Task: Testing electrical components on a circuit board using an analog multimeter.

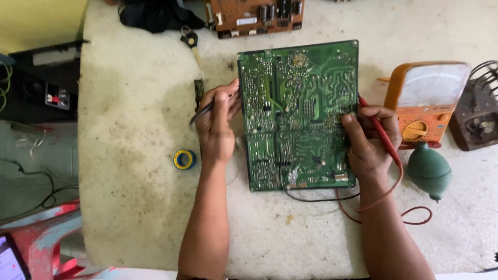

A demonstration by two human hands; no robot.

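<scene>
The left hand (pixel 217 127) is closed on a black probe (pixel 203 111), the right hand (pixel 369 139) on a red probe (pixel 381 132), at the edges of the green circuit board (pixel 300 114), judged stiff, light, fragile, best held by its edges.

Large green rectangular circuit board (pixel 298 114) lies solder side up on a pale, stained worktop (pixel 135 155). Left hand (pixel 218 124) at the board's left edge, pinching a slim black probe (pixel 203 111). Right hand (pixel 369 137) at the right edge, holding a red probe (pixel 381 132) whose red lead (pixel 399 207) loops below. Orange analogue meter (pixel 425 98) and green rubber blower bulb (pixel 429 170) sit to the right. Small blue-and-yellow tape roll (pixel 184 159) lies near the left wrist. Brown circuit board (pixel 254 16) at the top.
</scene>
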